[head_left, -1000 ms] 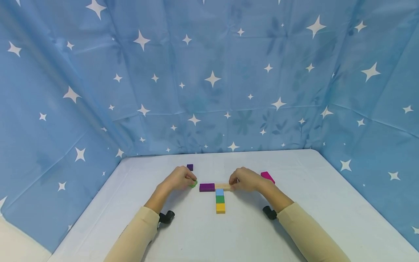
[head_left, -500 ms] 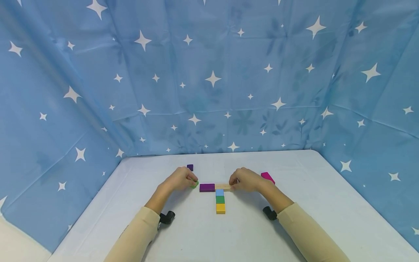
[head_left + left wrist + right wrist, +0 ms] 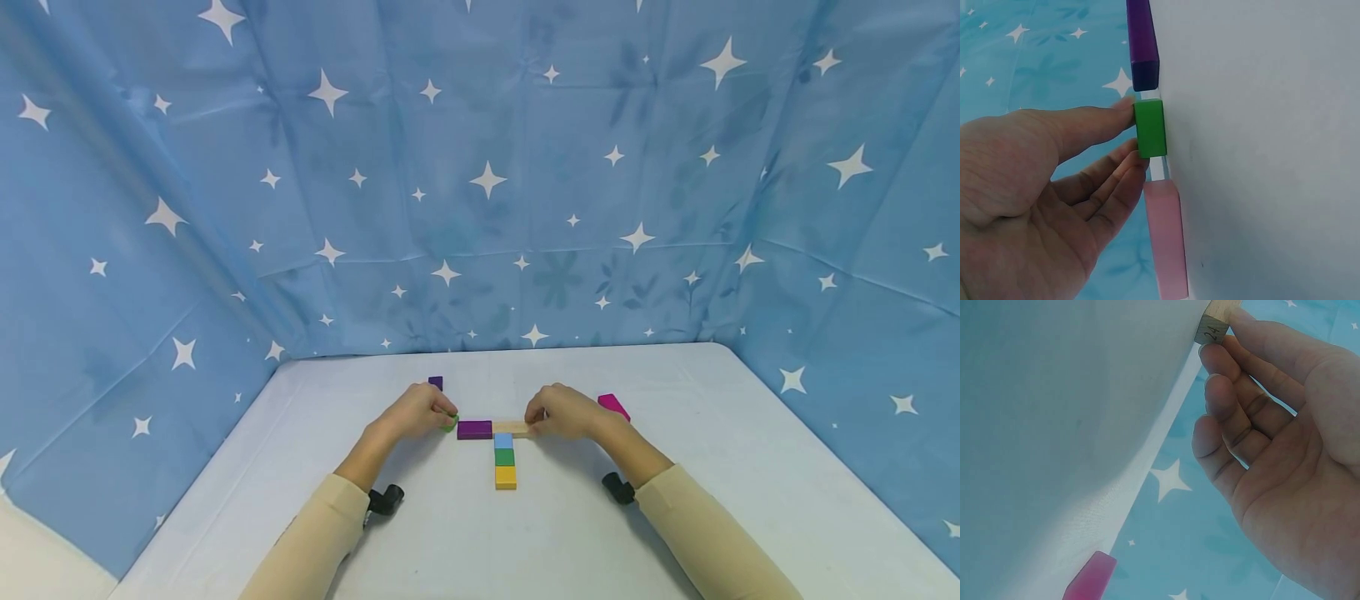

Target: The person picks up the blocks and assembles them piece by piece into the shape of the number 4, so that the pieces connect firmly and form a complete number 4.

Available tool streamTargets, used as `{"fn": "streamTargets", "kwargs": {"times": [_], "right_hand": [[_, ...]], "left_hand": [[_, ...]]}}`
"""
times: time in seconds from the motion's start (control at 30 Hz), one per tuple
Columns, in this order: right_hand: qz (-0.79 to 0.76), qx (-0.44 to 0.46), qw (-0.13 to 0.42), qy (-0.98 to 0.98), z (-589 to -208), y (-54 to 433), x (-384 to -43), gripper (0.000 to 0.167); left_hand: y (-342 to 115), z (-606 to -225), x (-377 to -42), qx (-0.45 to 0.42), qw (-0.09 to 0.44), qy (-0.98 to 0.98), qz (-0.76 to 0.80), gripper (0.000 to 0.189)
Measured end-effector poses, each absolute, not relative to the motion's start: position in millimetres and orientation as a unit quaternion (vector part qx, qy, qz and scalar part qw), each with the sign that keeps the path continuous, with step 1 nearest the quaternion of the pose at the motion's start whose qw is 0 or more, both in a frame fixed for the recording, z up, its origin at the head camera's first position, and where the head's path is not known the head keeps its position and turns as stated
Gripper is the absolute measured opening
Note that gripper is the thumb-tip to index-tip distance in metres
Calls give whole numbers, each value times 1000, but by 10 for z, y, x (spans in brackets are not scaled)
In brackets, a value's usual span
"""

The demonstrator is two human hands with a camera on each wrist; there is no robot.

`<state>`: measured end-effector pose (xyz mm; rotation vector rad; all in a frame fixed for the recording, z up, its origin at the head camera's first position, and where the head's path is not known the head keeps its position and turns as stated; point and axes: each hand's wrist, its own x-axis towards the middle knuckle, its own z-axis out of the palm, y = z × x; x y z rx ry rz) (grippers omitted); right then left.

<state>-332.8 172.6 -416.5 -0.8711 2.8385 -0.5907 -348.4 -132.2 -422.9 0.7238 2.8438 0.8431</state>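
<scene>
Head view first: the left hand (image 3: pixel 411 412) sits at nine o'clock of the block layout, thumb and fingertips pinched on a small green block (image 3: pixel 449 423), and that block rests on the white table (image 3: pixel 480 533), just beside the left end of the long purple block (image 3: pixel 474 429). Left wrist view confirms it: thumb on one side face, fingertips on the opposite face, a narrow gap to the purple end. Over at three o'clock, the right hand (image 3: pixel 564 412) has loosely curled fingers on the far end of the plain wooden bar (image 3: pixel 512 427); in the right wrist view the thumb and index fingertip (image 3: pixel 1213 356) are against the bar's end, where a small handwritten number shows.

Below the bar, a column runs toward six o'clock: light blue block (image 3: pixel 503 440), dark green block (image 3: pixel 504 457), yellow block (image 3: pixel 506 477). A magenta block (image 3: pixel 613 406) lies apart at two o'clock, a small purple cube (image 3: pixel 435 382) at eleven o'clock.

Handling call: these look like painted wood, so light, rigid, not fragile, but smooth enough to skate on the tabletop. The green piece is small, so a fingertip pinch across its two side faces looks the sound hold, low and square. Nudge too hard and the purple neighbour would likely shift, so light pressure is wanted.
</scene>
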Motion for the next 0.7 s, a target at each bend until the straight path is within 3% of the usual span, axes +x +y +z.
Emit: {"fn": "streamTargets", "kwargs": {"times": [0.7], "right_hand": [[-195, -287, 59, 936, -4165, 1735, -3319, 9]], "left_hand": [[-1302, -4243, -3483, 243, 48, 928, 277, 18]]}}
